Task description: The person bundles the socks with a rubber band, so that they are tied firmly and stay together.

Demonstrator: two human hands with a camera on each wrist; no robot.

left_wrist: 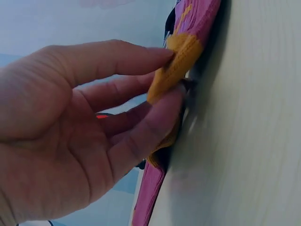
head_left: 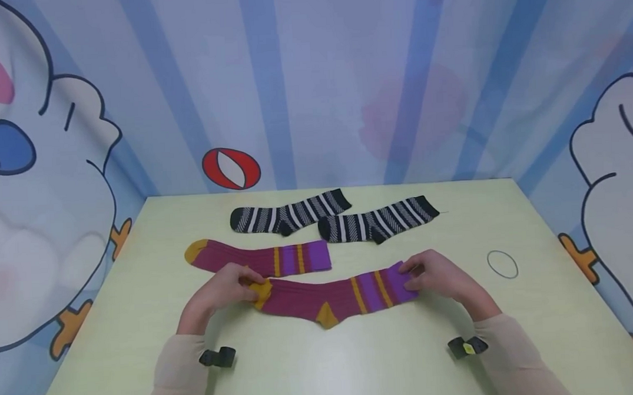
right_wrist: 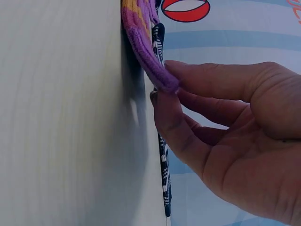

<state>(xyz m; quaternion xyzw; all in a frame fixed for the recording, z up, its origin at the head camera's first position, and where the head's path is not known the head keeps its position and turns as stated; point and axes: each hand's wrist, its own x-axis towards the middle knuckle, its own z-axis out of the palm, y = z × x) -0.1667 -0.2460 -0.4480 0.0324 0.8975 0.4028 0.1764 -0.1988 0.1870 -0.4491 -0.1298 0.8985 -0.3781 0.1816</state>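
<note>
A maroon and purple sock [head_left: 305, 298] with a mustard toe, heel and stripes stretches between both hands near the middle of the table. My left hand [head_left: 227, 285] pinches its mustard toe [left_wrist: 176, 63] between thumb and fingers. At the other end, my right hand [head_left: 439, 274] pinches the purple cuff [right_wrist: 150, 63]. Both ends look slightly lifted off the table in the wrist views. Just behind lies a matching maroon sock [head_left: 245, 256], flat, its toe to the left; the left hand overlaps its lower edge in the head view.
Farther back, two black-and-white striped socks [head_left: 259, 220] [head_left: 344, 228] lie flat, their ends close together. The pale table [head_left: 324, 374] meets a blue striped cloth backdrop [head_left: 333, 90] at its back edge. A thin oval outline [head_left: 489, 260] shows on the right of the table.
</note>
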